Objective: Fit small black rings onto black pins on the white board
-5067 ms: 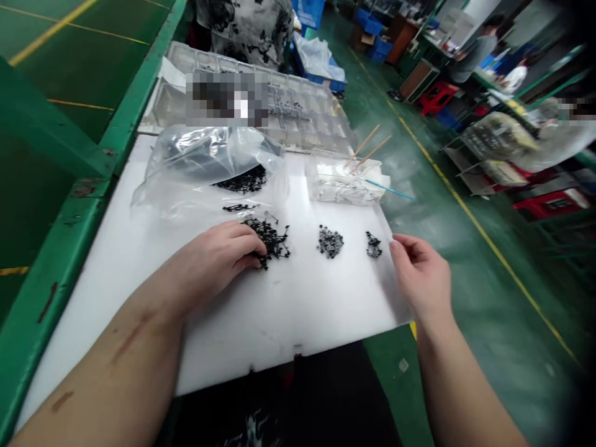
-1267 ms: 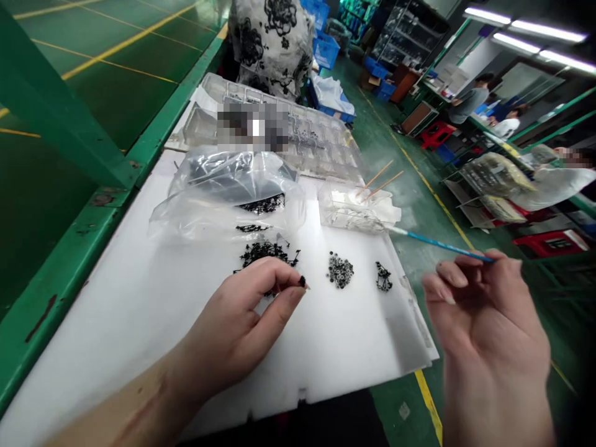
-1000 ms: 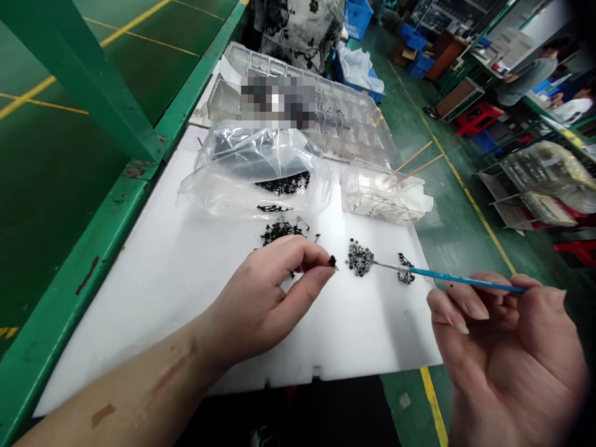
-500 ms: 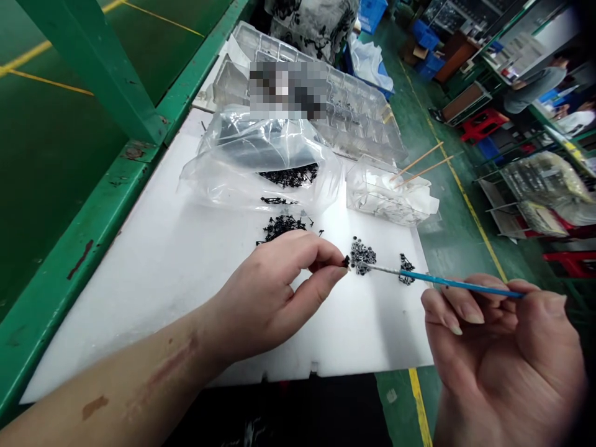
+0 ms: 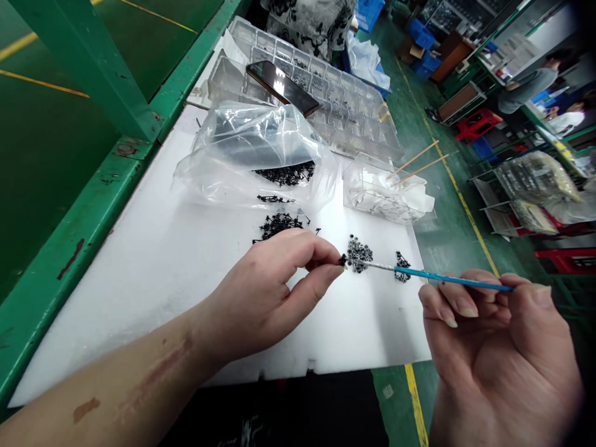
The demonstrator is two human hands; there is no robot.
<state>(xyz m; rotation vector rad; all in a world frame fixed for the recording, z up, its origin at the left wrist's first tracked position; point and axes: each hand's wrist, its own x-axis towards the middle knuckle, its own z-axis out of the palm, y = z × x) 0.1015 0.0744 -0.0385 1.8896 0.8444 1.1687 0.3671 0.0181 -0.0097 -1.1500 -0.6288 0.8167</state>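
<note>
Between thumb and forefinger, my left hand [image 5: 274, 288] pinches a small black part [image 5: 343, 259] whose exact kind is too small to make out. My right hand [image 5: 498, 335] is closed on the handle end of a thin blue-handled brush [image 5: 447, 279]. The brush's pale metal tip reaches left to the black part and seems to touch it. Behind that tip lies a pile of small grey and black rings [image 5: 360, 251]. To the right is a small heap of black pieces [image 5: 401, 268]. A larger pile of black pieces [image 5: 279, 225] sits behind my left hand.
A clear plastic bag [image 5: 209, 180] of black pieces lies on the white board [image 5: 158, 261]. Behind it, a phone [image 5: 282, 87] rests on a compartmented clear tray [image 5: 367, 118]. A clear box [image 5: 372, 198] holds white tissue and two sticks. A green post [image 5: 93, 68] stands left.
The whole view has shifted slightly, so things appear a little further left. Both hands keep their grips, and the brush tip stays at the black part.
</note>
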